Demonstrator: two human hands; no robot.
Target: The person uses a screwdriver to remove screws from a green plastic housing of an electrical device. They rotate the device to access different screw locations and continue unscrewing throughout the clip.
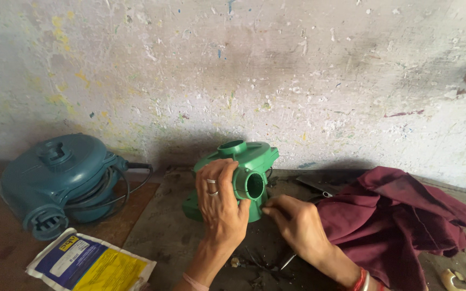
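the left hand hides the green blower housing's near side; right hand's fingertips perhaps pinch something unseen

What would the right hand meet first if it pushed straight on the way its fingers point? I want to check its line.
The right hand points left, fingertips already near the green blower housing, so probably that.
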